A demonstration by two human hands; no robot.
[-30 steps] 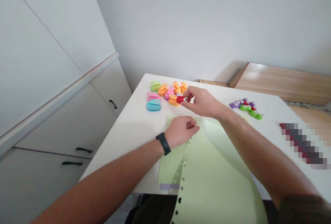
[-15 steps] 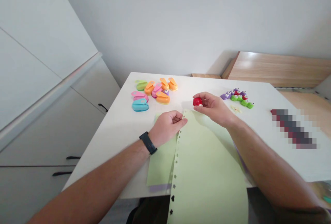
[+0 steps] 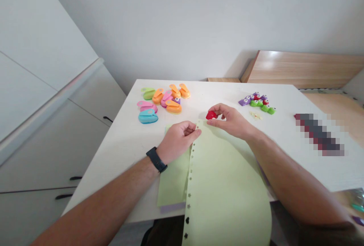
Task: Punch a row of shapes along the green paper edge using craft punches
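At the near side of the white table (image 3: 127,143), a pale green punched sheet (image 3: 227,185) arches past the table's near edge, its long axis running away from the person, its left edge lined with small holes, stars and a heart among them. Partly beneath its left side, a lower sheet (image 3: 171,187) of the same green lies flat. At the punched sheet's far left corner, the left hand (image 3: 176,141), wearing a dark wristband (image 3: 156,159), pinches the paper between thumb and bent fingers. Just beyond that corner, away and to the right of those fingertips, the right hand (image 3: 231,121) grips a small red punch (image 3: 211,115) between thumb and fingers; whether it touches the paper cannot be told. Farther off, straight beyond the punched sheet, a stretch of tabletop seems to leave room for moving. To the sheet's far left sit larger coloured punches (image 3: 173,108) in a cluster; to its far right are pale paper scraps (image 3: 256,115) and, beyond them, small eyed punches (image 3: 256,103) in short rows.
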